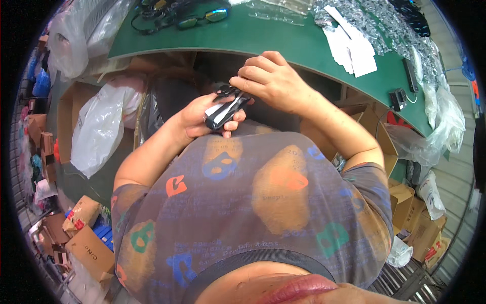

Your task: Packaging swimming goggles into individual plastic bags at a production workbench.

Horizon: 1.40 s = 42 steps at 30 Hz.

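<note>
In front of my belly, my left hand point(195, 117) is wrapped round a small black case point(217, 120), which has a clear, shiny face and a white slip beside it. Dark pieces that look like a strap point(227, 91) stick out at its far end. My right hand point(277, 83) reaches over from the right with its fingers curled down at that end. What its fingertips pinch is hidden. Beyond the hands, dark swim goggles point(205, 19) with mirrored lenses lie on the green table point(283, 40), among other black straps.
White paper slips point(349, 48) and a heap of clear plastic packaging point(385, 30) lie on the table's right side, near a small black device point(398, 99) with a cable. A white plastic bag point(98, 126) hangs from a carton at left. Cardboard boxes point(91, 248) stand around me.
</note>
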{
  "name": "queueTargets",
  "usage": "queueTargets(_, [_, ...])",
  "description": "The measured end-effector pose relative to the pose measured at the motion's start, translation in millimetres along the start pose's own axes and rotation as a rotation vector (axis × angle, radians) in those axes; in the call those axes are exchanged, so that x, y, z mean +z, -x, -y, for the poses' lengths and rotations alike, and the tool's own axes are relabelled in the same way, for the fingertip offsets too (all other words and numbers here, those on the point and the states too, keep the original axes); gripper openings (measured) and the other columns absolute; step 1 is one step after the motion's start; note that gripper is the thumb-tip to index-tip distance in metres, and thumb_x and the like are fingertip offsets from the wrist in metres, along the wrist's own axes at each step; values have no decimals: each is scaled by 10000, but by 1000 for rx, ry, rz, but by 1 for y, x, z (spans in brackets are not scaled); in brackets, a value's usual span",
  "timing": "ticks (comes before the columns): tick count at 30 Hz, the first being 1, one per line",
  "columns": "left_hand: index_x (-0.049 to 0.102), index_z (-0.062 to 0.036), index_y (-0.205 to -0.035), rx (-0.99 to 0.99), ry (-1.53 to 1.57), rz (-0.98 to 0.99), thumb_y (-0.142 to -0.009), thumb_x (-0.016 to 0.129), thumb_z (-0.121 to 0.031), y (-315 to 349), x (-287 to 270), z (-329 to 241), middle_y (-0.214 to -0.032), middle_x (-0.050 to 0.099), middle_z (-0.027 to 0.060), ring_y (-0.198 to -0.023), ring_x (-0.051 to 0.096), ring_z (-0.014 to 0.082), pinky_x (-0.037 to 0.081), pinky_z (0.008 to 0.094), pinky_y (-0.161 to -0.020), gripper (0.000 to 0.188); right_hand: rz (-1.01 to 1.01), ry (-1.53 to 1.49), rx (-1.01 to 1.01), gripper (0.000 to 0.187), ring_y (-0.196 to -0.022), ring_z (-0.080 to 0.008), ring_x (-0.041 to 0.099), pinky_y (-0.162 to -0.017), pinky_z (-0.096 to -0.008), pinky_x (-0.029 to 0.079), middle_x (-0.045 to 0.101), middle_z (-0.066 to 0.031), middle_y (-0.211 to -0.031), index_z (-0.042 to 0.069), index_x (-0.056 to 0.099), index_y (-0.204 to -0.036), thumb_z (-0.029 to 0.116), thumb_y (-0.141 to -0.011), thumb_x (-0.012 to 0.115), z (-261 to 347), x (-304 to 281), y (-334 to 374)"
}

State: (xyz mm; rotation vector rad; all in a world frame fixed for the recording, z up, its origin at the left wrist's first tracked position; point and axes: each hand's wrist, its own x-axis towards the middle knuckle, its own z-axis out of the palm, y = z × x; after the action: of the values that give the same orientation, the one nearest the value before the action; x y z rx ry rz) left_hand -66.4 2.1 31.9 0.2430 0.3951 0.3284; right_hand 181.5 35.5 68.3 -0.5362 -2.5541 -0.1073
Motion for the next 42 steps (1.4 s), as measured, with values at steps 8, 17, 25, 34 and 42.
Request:
queueTargets(8, [485, 17, -1342, 47, -82, -29, -1040, 449, -397, -2, 15, 0, -943, 630, 128, -762, 678, 199, 659, 344, -593, 514, 148, 78, -88, 380, -1086, -175, 588, -970, -369, 438, 611, -5, -1086, 131, 680, -1208, 224, -839, 692, -1, -12, 4])
queueTargets(17, [569, 42, -1219, -15, -210, -51, -1035, 443, -325, -12, -6, -2, -992, 685, 188, -679, 717, 257, 644, 342, -558, 429, 217, -278, 60, 673, -1478, -294, 407, -1250, -531, 266, 501, -155, -1518, 42, 548, -1373, 98, -735, 758, 13, -7, 6])
queueTargets(25, [647, -19, -1150, -17, -342, -61, -970, 191, -810, -14, -15, -23, -969, 721, 164, -710, 710, 269, 602, 378, -671, 930, 172, -510, 340, 520, -1044, -384, 631, -934, -450, 517, 642, -178, -1084, 4, 572, -1226, 176, -776, 770, -1, 10, 27])
queueTargets(34, [536, -18, -1383, 689, -940, -290, -1030, 634, -218, -57, -8, 3, -1279, 624, 84, -1169, 595, 151, 482, 338, -1015, 418, 33, -1132, 828, 555, -938, -208, 656, -856, -354, 530, 687, -121, -1051, 33, 580, -1303, 261, -844, 794, 16, 56, 54])
queueTargets(42, [583, -16, -1306, 497, -1283, -251, -991, 694, -278, -96, 7, -27, -1167, 673, 91, -1104, 627, 160, 497, 337, -981, 424, -274, -1131, 1022, 425, -949, -98, 587, -862, -289, 496, 667, -14, -1059, 47, 628, -1262, 171, -888, 789, 18, 60, 91])
